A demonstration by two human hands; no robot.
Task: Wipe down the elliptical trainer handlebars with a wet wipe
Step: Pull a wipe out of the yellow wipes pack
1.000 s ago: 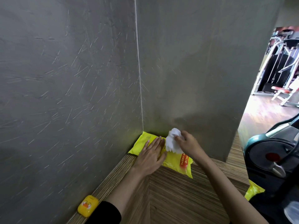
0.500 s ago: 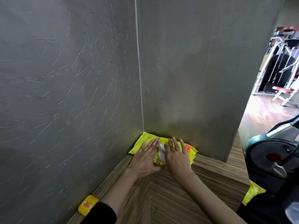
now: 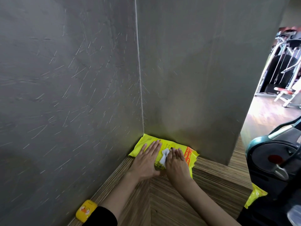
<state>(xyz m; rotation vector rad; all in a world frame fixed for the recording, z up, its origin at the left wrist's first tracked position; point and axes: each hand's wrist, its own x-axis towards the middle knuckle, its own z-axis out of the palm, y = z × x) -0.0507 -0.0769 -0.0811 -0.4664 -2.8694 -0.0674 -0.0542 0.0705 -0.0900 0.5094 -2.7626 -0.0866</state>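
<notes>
Hands first: the left hand (image 3: 146, 162) lies flat and open, fingers spread, pressing the yellow wipe pack (image 3: 189, 154). The right hand (image 3: 176, 163) rests palm-down beside it, fingers loosely extended over the pack; whether they pinch the wet wipe (image 3: 164, 156) I cannot tell. That white wipe lies crumpled between both hands, on top of the pack. It looks light, limp and damp, likely to tear or drag; best pinched at its raised upper fold. The pack sits in the wall corner, the elliptical trainer (image 3: 273, 162) to its right.
</notes>
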